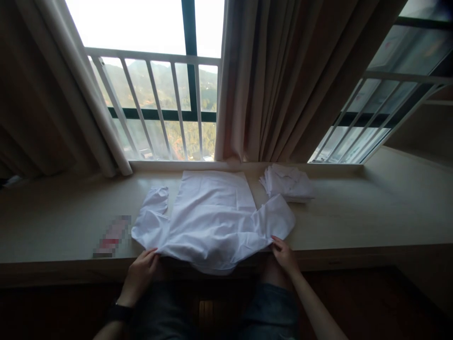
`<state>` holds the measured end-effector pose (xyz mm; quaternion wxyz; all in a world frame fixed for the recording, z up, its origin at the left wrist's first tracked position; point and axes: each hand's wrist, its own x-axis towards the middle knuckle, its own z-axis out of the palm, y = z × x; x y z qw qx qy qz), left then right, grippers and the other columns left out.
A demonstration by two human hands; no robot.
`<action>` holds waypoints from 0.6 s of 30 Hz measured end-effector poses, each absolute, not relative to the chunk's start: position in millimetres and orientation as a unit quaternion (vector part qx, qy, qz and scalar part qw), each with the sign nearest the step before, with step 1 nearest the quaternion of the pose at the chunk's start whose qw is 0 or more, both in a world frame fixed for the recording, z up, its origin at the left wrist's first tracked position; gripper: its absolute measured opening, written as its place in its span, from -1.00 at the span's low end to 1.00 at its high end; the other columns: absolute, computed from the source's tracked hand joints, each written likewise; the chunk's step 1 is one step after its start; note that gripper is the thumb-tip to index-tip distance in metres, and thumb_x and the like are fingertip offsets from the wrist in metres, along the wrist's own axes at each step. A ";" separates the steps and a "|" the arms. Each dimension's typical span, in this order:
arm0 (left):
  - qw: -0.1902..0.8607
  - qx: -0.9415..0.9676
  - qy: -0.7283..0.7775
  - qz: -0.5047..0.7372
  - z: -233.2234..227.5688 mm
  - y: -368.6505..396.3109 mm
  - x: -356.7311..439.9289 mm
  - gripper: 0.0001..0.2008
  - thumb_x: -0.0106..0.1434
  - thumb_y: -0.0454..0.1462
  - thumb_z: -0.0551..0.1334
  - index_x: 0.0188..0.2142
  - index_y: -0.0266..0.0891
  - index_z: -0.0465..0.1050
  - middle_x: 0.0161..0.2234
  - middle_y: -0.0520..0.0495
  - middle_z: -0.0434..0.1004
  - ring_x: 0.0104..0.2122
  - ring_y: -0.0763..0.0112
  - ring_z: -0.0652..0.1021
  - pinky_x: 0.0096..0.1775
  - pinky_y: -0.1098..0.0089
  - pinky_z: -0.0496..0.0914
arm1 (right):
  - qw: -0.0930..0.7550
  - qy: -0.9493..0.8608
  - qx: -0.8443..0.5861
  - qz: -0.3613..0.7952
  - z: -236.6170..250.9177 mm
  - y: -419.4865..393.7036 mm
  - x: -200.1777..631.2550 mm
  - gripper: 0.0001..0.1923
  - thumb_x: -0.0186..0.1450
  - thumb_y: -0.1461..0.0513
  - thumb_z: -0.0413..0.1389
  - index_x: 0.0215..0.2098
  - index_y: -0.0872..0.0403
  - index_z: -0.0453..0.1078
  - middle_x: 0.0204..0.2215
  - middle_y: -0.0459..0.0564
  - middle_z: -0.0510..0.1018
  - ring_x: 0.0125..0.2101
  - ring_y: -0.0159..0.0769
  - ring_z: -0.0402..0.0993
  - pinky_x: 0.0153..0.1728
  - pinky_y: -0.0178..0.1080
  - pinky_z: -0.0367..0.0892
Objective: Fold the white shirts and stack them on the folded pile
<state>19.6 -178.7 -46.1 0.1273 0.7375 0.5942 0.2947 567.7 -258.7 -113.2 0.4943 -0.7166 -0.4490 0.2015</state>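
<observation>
A white shirt (212, 217) lies spread flat on a pale window ledge (354, 222), its sleeves out to both sides and its near edge hanging a little over the front. My left hand (139, 274) pinches the shirt's near left corner, below the left sleeve. Over on the other side, my right hand (285, 255) grips the near right edge under the right sleeve. A dark band sits on my left wrist.
A stack of folded white cloth (288, 183) rests at the back of the ledge, right of the shirt. A small blurred red and white item (113, 236) lies to the left. Beige curtains (283, 80) and a barred window (159, 104) stand behind.
</observation>
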 end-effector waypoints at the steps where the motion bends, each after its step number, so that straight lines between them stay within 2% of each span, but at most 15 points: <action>1: 0.133 0.740 0.593 0.289 -49.3 -184.3 17.4 -0.66 0.28 -0.02 0.11 -0.23 -0.02 0.65 -0.06 -0.12 0.65 -0.09 0.02 0.64 0.02 0.13 0.51 | 0.484 -0.453 -0.719 0.211 -113.6 -264.2 564.9 -0.79 0.02 0.08 0.22 -0.38 -0.16 0.66 -0.03 -0.05 0.63 0.07 0.07 0.53 0.23 0.07 0.30; 5: 0.129 0.738 0.598 0.283 -60.7 -196.9 6.3 -0.66 0.26 -0.04 0.12 -0.17 0.05 0.66 -0.02 -0.06 0.64 -0.01 0.02 0.62 0.09 0.11 0.49 | 0.443 -0.479 -0.715 0.250 -106.3 -279.5 562.1 -0.74 -0.03 0.17 0.23 -0.37 -0.21 0.66 0.04 -0.10 0.60 0.12 0.06 0.48 0.25 0.05 0.26; 8: 0.124 0.748 0.598 0.260 -65.6 -198.1 -0.9 -0.67 0.22 -0.06 0.15 -0.16 0.03 0.66 -0.02 -0.08 0.64 0.00 0.00 0.61 0.10 0.08 0.48 | 0.441 -0.493 -0.694 0.283 -101.0 -283.4 565.4 -0.72 -0.08 0.19 0.26 -0.36 -0.14 0.65 0.05 -0.03 0.59 0.13 0.08 0.47 0.25 0.03 0.25; 10: 0.126 0.759 0.590 0.243 -65.7 -197.8 -1.7 -0.68 0.16 -0.10 0.20 -0.15 -0.01 0.65 0.00 -0.12 0.63 0.03 -0.03 0.59 0.13 0.06 0.46 | 0.513 -0.433 -0.684 0.287 -101.3 -281.3 569.8 -0.63 -0.11 0.19 0.29 -0.28 -0.09 0.62 0.02 0.00 0.60 0.11 0.06 0.48 0.20 0.02 0.33; 12: 0.141 0.764 0.582 0.239 -63.4 -197.6 2.1 -0.65 0.09 -0.16 0.23 -0.14 -0.02 0.64 0.04 -0.14 0.59 0.07 -0.04 0.56 0.16 0.06 0.43 | 0.627 -0.307 -0.655 0.289 -103.8 -275.0 576.5 -0.56 -0.11 0.17 0.31 -0.20 -0.08 0.54 -0.07 -0.03 0.62 0.02 -0.01 0.55 0.08 -0.01 0.45; 15: 0.184 0.726 0.590 0.301 -57.8 -195.8 14.7 -0.57 0.04 -0.18 0.26 -0.04 -0.01 0.56 0.19 -0.14 0.45 0.14 -0.05 0.50 0.18 0.06 0.40 | 0.736 -0.113 -0.593 0.306 -106.5 -258.6 590.7 -0.69 -0.08 0.17 0.26 -0.33 -0.02 0.40 -0.35 -0.08 0.58 -0.27 -0.15 0.61 -0.14 -0.07 0.56; 18: 0.230 0.543 0.663 0.461 -52.0 -187.9 28.9 -0.39 0.12 -0.11 0.29 0.17 -0.07 0.32 0.30 -0.27 0.24 0.15 -0.05 0.48 0.11 -0.01 0.45 | 0.761 -0.030 -0.578 0.294 -104.4 -238.4 604.2 -0.81 -0.02 0.17 0.18 -0.45 -0.01 0.28 -0.51 -0.11 0.49 -0.41 -0.22 0.57 -0.22 -0.14 0.57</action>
